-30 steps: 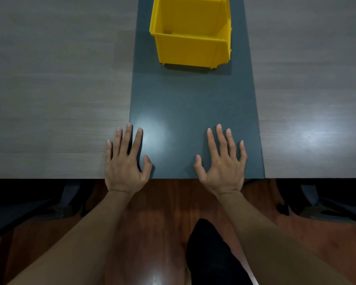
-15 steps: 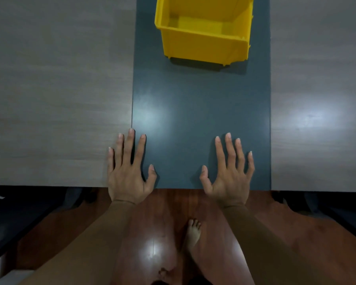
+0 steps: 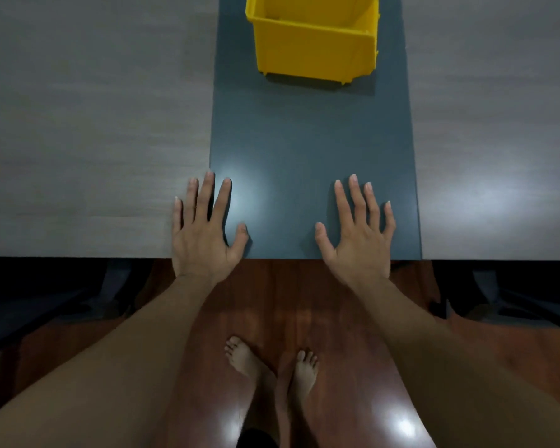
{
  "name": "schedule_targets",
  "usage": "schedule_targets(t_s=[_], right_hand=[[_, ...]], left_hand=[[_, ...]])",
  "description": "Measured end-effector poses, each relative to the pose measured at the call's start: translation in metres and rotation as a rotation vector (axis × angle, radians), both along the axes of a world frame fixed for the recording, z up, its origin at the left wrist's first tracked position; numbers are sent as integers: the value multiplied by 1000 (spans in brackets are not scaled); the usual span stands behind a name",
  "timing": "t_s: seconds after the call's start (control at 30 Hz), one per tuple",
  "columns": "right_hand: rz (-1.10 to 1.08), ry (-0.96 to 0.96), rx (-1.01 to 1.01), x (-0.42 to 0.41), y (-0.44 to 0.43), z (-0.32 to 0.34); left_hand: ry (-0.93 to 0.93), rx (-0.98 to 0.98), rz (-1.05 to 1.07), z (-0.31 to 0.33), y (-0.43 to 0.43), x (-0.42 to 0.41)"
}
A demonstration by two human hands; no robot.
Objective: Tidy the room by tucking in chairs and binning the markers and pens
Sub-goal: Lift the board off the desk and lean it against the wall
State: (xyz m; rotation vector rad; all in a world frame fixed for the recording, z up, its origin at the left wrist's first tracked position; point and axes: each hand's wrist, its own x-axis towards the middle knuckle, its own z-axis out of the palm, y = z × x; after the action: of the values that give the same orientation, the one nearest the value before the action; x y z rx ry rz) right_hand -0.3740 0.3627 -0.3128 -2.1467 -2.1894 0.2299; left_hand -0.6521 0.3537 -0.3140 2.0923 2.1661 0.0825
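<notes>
A yellow plastic bin (image 3: 314, 50) stands on the dark grey centre strip of the table (image 3: 304, 150), at the far edge of view; what shows of its inside looks empty. My left hand (image 3: 204, 231) lies flat at the table's near edge, fingers spread, straddling the seam between the wood-grain top and the grey strip. On the grey strip my right hand (image 3: 359, 234) rests flat too, fingers apart. Neither hand holds anything. No markers or pens are in view. Dark chair parts show under the table at the left (image 3: 39, 305) and right (image 3: 511, 295).
The wood-grain tabletop (image 3: 94, 130) stretches to both sides of the grey strip. Below the table edge is a glossy red-brown wooden floor (image 3: 304, 302), with my two bare feet (image 3: 272, 367) standing on it.
The view has shifted: the bin now sits further right and higher in frame, and both bare feet have come into view below. My hands stay flat on the table edge.
</notes>
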Motion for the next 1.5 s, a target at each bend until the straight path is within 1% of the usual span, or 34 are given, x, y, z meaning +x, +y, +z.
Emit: schedule_targets(t_s=[0.07, 0.13, 0.17, 0.23, 0.43, 0.6, 0.7, 0.83, 1.13, 1.27, 1.5], right_hand=[[4, 105, -125, 4, 4, 16], [-24, 234, -276, 5, 10, 45], [-48, 286, -316, 5, 10, 65], [-58, 332, -324, 1, 0, 108], [58, 410, -282, -33, -60, 224], [199, 490, -201, -76, -95, 285], [285, 523, -171, -110, -110, 308], [452, 558, -170, -161, -127, 324], [787, 570, -269, -290, -196, 353], [914, 574, -304, -348, -239, 366], [1082, 553, -394, -446, -334, 375]], left_hand=[[-55, -77, -19, 13, 0, -3], [-160, -214, -20, 36, -4, -8], [-217, -277, -1, 53, -7, -10], [-311, -342, 53, 98, -21, -14], [-423, -249, 173, 234, -102, -28], [-543, -104, 297, 303, -169, -44], [-581, -35, 367, 319, -206, -61], [-606, 37, 466, 327, -260, -88], [-613, 204, 807, 358, -404, -164], [-601, 301, 974, 370, -469, -200], [-604, 406, 1180, 384, -591, -256]])
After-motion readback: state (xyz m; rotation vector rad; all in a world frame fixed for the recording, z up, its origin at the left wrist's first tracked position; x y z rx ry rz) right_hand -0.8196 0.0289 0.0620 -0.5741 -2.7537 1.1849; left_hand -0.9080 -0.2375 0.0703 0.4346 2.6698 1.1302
